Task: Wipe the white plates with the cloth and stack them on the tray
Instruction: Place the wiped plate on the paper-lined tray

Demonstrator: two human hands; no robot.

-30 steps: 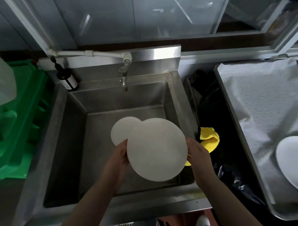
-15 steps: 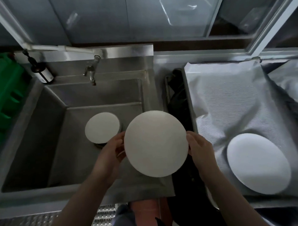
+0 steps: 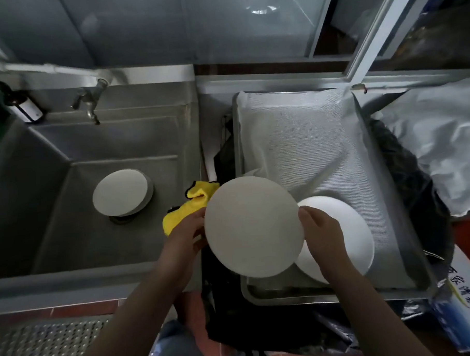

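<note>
Now held up in both hands: round white plate (image 3: 253, 226), underside toward camera, tilted, over the gap between sink and tray, its right part overlapping the tray's near-left corner. Left hand (image 3: 186, 235) on the plate's left rim, fingers curled round the edge, thumb side toward camera; yellow microfibre cloth with dark trim (image 3: 188, 206) bunched just behind and above that hand, touching it, exact grasp on cloth cannot tell. Right hand (image 3: 321, 232) on the plate's right rim, fingers curled behind the edge, thumb in front. Rectangular stainless steel tray (image 3: 271, 293) right of sink, lined with grey textured mat (image 3: 308, 147). Second round white plate (image 3: 346, 226) lying flat on the mat at near side of tray, partly hidden by held plate and right hand. Deep stainless steel sink (image 3: 54, 207) at left, with small stack of round white plates (image 3: 121, 193) face down on the basin floor over the drain, well apart from the hands. Metal tap (image 3: 89, 102) on back wall of sink, dark bottle with white label (image 3: 26, 107) at far-left corner. Black plastic bag (image 3: 222, 157) between sink and tray. Crumpled white plastic sheet (image 3: 442, 147) at far right. Cardboard box with blue print (image 3: 465, 299) at lower right. Perforated metal floor grate (image 3: 47, 344) lower left, red floor tiles beside it.
</note>
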